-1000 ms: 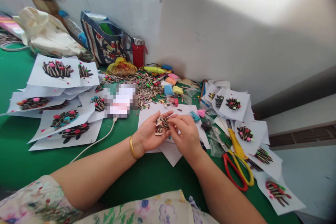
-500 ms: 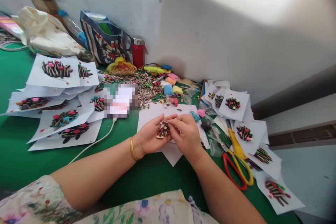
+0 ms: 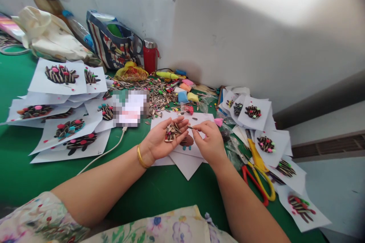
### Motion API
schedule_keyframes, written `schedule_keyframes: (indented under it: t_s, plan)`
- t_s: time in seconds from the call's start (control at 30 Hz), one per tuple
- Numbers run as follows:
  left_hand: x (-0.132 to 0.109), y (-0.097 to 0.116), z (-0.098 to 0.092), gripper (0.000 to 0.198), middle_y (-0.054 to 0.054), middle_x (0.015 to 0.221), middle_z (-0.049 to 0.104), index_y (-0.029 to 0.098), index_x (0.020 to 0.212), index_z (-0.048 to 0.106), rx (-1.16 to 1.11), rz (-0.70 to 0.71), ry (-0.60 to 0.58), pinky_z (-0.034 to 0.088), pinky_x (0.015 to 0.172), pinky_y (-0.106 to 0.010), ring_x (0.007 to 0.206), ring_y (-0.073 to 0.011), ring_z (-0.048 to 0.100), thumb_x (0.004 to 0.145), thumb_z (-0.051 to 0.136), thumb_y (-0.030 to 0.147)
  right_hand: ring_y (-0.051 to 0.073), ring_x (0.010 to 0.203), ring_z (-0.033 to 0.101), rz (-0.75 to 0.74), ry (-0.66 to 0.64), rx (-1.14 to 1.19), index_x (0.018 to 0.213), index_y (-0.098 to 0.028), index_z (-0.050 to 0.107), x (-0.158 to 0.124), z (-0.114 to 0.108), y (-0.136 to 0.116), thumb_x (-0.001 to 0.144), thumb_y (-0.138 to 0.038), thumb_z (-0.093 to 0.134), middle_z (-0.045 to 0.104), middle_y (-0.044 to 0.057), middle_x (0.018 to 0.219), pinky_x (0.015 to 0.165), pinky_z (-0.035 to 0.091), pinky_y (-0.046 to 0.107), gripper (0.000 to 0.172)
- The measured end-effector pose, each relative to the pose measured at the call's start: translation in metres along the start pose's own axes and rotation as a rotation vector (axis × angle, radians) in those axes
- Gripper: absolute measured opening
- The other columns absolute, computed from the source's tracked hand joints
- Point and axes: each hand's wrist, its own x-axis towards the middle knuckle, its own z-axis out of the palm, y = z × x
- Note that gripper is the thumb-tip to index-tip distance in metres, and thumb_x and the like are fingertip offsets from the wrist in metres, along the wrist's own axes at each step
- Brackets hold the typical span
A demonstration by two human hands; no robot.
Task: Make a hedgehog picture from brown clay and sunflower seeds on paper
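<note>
Green table [image 3: 34, 174] | seeds [image 3: 172, 132] in left hand [image 3: 159, 145] (cupped) | right hand [image 3: 210, 143] pinches seed [image 3: 190, 127]

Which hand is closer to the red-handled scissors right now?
Right. The right hand, pinching a seed, is just left of the red-handled scissors. The left hand, palm up with a heap of seeds, lies farther left.

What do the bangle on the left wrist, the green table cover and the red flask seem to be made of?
Bangle: likely polished gold-coloured metal; it glints. Table cover: probably felt or similar cloth, matt green without reflections. Flask: seemingly metal, glossy red body with silvery cap; plastic is possible.
</note>
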Motion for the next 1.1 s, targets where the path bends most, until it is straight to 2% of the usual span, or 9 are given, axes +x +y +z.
schedule_keyframes:
  t_s: [0.13, 0.37, 0.47, 0.53, 0.73, 1.1]
  plan:
    - [0.0, -0.001, 0.0, 0.032, -0.012, 0.105, 0.072, 0.011, 0.112, 0.064, 0.014, -0.016, 0.02, 0.054, 0.094, -0.034, 0.1, -0.0198, 0.069, 0.101, 0.04, 0.029, 0.02, 0.085, 0.058, 0.017, -0.012, 0.011, 0.086, -0.021, 0.072, -0.001, 0.003, 0.002, 0.087, -0.021, 0.059, 0.062, 0.004, 0.084, 0.081, 0.046, 0.036, 0.013]
    - [0.003, 0.003, -0.003, 0.034, -0.014, 0.108, 0.071, 0.01, 0.109, 0.066, 0.016, 0.026, 0.037, 0.054, 0.096, -0.036, 0.107, -0.0225, 0.067, 0.101, 0.039, 0.03, 0.017, 0.08, 0.059, 0.131, 0.012, 0.218, 0.083, -0.022, 0.071, 0.003, 0.004, 0.011, 0.084, -0.022, 0.064, 0.064, 0.002, 0.083, 0.075, 0.047, 0.032, 0.007]
    - [0.006, 0.009, -0.004, 0.032, -0.012, 0.108, 0.071, 0.012, 0.105, 0.066, -0.016, 0.109, 0.083, 0.053, 0.097, -0.037, 0.11, -0.0223, 0.066, 0.101, 0.038, 0.028, 0.018, 0.082, 0.058, 0.148, -0.024, 0.167, 0.081, -0.022, 0.07, 0.004, 0.01, 0.022, 0.084, -0.023, 0.063, 0.064, 0.003, 0.085, 0.078, 0.047, 0.033, 0.008]
    - [0.008, 0.012, -0.004, 0.032, -0.012, 0.107, 0.071, 0.012, 0.103, 0.066, -0.024, 0.135, 0.104, 0.053, 0.097, -0.037, 0.11, -0.0215, 0.066, 0.101, 0.038, 0.027, 0.02, 0.086, 0.059, 0.133, -0.099, 0.112, 0.08, -0.022, 0.071, 0.003, 0.016, 0.03, 0.084, -0.023, 0.063, 0.064, 0.004, 0.087, 0.082, 0.046, 0.035, 0.009]
    - [0.01, 0.013, -0.007, 0.032, -0.011, 0.106, 0.071, 0.013, 0.103, 0.066, -0.024, 0.124, 0.124, 0.053, 0.096, -0.036, 0.109, -0.0212, 0.067, 0.101, 0.038, 0.03, 0.022, 0.093, 0.057, 0.087, -0.228, 0.017, 0.083, -0.023, 0.074, 0.001, 0.032, 0.038, 0.084, -0.02, 0.061, 0.062, 0.005, 0.092, 0.089, 0.044, 0.038, 0.013]
    - [0.011, 0.012, -0.007, 0.031, -0.011, 0.104, 0.071, 0.013, 0.102, 0.065, -0.02, 0.128, 0.153, 0.053, 0.095, -0.037, 0.107, -0.0211, 0.067, 0.101, 0.038, 0.028, 0.021, 0.091, 0.055, 0.062, -0.291, -0.049, 0.085, -0.024, 0.074, 0.001, 0.034, 0.036, 0.088, -0.017, 0.06, 0.062, 0.004, 0.091, 0.085, 0.043, 0.037, 0.016]
